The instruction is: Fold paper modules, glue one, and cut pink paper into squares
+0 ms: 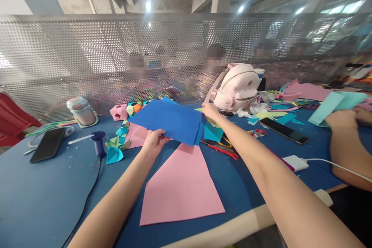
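Observation:
A stiff blue sheet of paper (171,120), with a narrow folded strip along its right side, is held tilted above the table. My left hand (155,141) pinches its lower edge, thumb on top. At the upper right corner of the sheet is my right hand (211,111), its fingers closed; their tips are partly hidden there. Under the blue paper a large pink sheet (183,190) lies on the table. Just right of it are a teal paper piece (213,131), yellow-handled scissors (226,142) and a red-handled tool (223,151).
A glue gun (99,143), folded paper pieces (114,155), a phone (48,145) and a tumbler (83,112) stand or lie left. A pale backpack (238,87), paper scraps and another phone (285,131) are right. Another person's hand (341,118) holds mint paper (334,104). A perforated screen (95,54) edges the table.

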Tool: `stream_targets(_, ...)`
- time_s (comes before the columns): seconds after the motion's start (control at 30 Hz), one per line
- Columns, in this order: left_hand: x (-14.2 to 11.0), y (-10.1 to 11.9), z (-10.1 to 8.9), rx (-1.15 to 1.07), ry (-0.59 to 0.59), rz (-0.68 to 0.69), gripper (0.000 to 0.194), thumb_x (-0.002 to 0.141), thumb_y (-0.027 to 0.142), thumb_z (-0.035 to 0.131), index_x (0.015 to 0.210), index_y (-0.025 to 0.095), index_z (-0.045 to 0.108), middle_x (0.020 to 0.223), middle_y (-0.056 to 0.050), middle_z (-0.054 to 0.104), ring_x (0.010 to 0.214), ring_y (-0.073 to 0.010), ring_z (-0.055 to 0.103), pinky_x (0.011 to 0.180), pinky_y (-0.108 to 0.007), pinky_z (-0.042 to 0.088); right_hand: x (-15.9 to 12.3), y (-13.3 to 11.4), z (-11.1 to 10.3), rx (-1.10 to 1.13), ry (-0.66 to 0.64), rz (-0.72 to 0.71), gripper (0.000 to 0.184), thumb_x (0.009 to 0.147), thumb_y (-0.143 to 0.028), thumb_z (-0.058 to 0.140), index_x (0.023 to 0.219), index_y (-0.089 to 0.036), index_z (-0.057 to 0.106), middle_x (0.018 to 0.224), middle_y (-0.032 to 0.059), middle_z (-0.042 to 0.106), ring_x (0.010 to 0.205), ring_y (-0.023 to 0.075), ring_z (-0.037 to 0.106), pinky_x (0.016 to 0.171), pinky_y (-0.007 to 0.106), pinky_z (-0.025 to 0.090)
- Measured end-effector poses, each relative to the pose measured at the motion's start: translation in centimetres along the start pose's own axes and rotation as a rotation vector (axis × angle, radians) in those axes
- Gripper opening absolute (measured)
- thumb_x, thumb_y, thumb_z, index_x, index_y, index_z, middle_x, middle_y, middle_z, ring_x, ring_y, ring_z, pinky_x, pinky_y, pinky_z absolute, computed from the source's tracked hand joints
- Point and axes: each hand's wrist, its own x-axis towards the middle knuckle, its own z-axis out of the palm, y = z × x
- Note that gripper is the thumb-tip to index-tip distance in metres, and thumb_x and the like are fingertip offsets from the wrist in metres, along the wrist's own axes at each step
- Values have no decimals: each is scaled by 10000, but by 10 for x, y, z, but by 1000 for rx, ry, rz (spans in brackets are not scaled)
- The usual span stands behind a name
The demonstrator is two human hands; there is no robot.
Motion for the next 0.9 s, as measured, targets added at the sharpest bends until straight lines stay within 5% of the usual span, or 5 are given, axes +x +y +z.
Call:
stream_targets(0.17, 8, -31, -6, 129, 42, -145, 296, 605, -70, 537, 827, 126, 537, 603, -23, 633, 519, -159, 634, 523, -301, 593, 28, 7, 5, 31, -95, 20, 325, 915, -353, 553, 1178, -163, 564, 1184, 79, 582, 1004, 211, 597, 843, 410, 520)
stream_targets(0.5, 9, -33, -9, 249, -16, -146, 203, 694, -42, 603, 826, 104, 556, 703, -83, 678, 578, -168, 666, 569, -288, 607, 51, -40, 32, 206, -234, -148, 344, 913, -343, 558, 1208, -166, 545, 1216, 91, 566, 1028, 213, 589, 859, 427, 514)
stream_targets(0.73, 11, -36, -10, 272, -32, -125, 247, 679, 14, 692, 857, 107, 548, 697, -67, 664, 581, -162, 663, 579, -285, 605, 51, -61, 3, 279, -305, -234, 303, 911, -340, 564, 1143, -146, 575, 1124, 70, 604, 940, 189, 615, 788, 379, 539)
stream_targets(0.9, 13, -30, -13, 287, 38, -54, 205, 680, 108, 717, 797, 114, 549, 623, -57, 620, 525, -170, 632, 549, -332, 592, 37, -79, -40, 364, -194, -354, 145, 766, -198, 692, 873, -114, 640, 796, 2, 641, 690, 128, 591, 623, 253, 481)
